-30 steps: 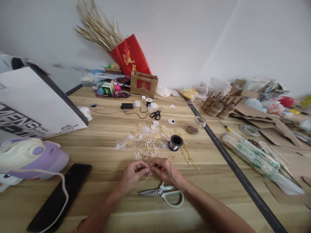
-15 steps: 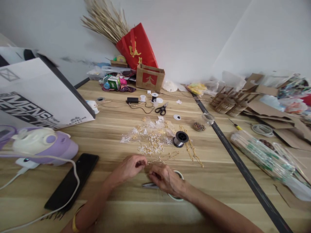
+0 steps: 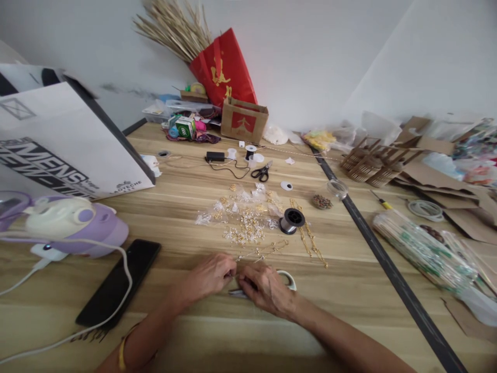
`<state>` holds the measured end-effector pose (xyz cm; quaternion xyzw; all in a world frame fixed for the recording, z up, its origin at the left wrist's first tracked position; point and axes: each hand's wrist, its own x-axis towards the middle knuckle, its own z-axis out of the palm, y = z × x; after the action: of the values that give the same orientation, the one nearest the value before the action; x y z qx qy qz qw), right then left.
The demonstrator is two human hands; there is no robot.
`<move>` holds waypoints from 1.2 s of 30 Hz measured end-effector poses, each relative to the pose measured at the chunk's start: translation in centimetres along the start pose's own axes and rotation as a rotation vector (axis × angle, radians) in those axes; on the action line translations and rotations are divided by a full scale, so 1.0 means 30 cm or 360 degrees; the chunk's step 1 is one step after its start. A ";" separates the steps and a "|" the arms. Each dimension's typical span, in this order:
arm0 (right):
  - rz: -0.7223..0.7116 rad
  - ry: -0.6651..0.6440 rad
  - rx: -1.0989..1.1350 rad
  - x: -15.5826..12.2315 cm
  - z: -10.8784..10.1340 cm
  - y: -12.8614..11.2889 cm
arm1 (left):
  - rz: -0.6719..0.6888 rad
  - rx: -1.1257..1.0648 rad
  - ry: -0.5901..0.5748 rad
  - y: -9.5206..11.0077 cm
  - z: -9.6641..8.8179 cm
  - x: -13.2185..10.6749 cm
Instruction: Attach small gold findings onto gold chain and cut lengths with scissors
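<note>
Wooden table (image 3: 341, 269), carrying all items below. White box (image 3: 58, 140) with black lettering, at the left, tilted. Red bag (image 3: 225, 67), leaning by the wall, dried stalks (image 3: 171, 31) fanning from its mouth. Bundle of wrapped sticks (image 3: 427, 254), plastic sleeve, lying at the right beyond a dark strip in the tabletop. Brown paper bag (image 3: 244, 122), upright, red panel on front, just before the red bag. Purple-and-cream device (image 3: 77, 223), near the white box's lower edge. Flat black slab (image 3: 112, 285), left of the hands, pale cord across it. Left hand (image 3: 213, 273), low over the table, fingers curled and fingertips drawn narrow; anything pinched there is too small to tell. Right hand (image 3: 267, 290), close beside it, fingers likewise bent inward; contents hidden, grip cannot be told. Pale-handled scissors (image 3: 292, 278), lying beneath the right hand and largely covered by it. Black-handled scissors (image 3: 261, 174), toward the back. Wire spool (image 3: 291, 223), black flanges, well beyond the right hand. Gold chain (image 3: 304, 237), two strands, just right of the spool. Fine chain (image 3: 261, 252), laid loosely just beyond the fingertips; contact with them unclear. Scatter of gold and clear pieces (image 3: 248, 225), beyond the fine chain, among clear packets.
</note>
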<state>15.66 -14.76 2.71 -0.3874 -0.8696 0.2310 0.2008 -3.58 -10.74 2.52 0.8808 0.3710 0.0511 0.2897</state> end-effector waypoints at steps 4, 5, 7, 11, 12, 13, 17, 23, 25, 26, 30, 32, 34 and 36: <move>0.0049 0.0005 -0.0001 -0.001 0.004 -0.003 | 0.0023 0.0001 -0.0034 0.003 -0.009 0.002; 0.0062 0.0006 -0.0001 -0.001 0.005 -0.003 | 0.0027 -0.0001 -0.0046 0.004 -0.014 0.003; 0.0083 0.0008 -0.0007 -0.001 0.007 -0.004 | 0.0024 -0.0014 -0.0063 0.006 -0.022 0.004; 0.0104 0.0003 -0.0032 0.001 0.008 -0.008 | 0.0014 -0.0055 -0.0075 0.008 -0.033 0.006; 0.0104 0.0000 -0.0032 0.001 0.007 -0.009 | 0.0013 -0.0059 -0.0082 0.008 -0.034 0.006; 0.0104 -0.0005 -0.0030 0.001 0.008 -0.009 | 0.0011 -0.0059 -0.0087 0.008 -0.035 0.007; 0.0112 -0.0016 -0.0051 -0.001 0.014 -0.006 | 0.0008 -0.0054 -0.0097 0.009 -0.037 0.011; 0.0140 0.0005 -0.0064 -0.003 0.027 0.003 | 0.0016 -0.0098 -0.0069 0.010 -0.036 0.010; 0.0136 -0.0002 -0.0069 -0.002 0.025 0.001 | 0.0014 -0.0095 -0.0060 0.007 -0.034 0.008; 0.0130 -0.0010 -0.0076 -0.001 0.023 -0.001 | 0.0017 -0.0091 -0.0055 0.005 -0.032 0.008; 0.0123 -0.0055 -0.0129 0.002 0.014 -0.010 | 0.0041 -0.0075 -0.0059 0.002 -0.029 0.006; 0.0124 -0.0063 -0.0145 0.004 0.012 -0.013 | 0.0031 -0.0078 -0.0070 0.004 -0.031 0.007; 0.0115 -0.0058 -0.0135 0.004 0.011 -0.014 | 0.0018 -0.0090 -0.0065 0.007 -0.034 0.007; 0.0119 -0.0058 -0.0110 0.004 0.010 -0.015 | 0.0022 -0.0107 -0.0057 0.006 -0.034 0.007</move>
<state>15.18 -14.99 2.73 -0.4221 -0.8655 0.2151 0.1626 -3.62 -10.22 3.43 0.8740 0.3576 0.0496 0.3253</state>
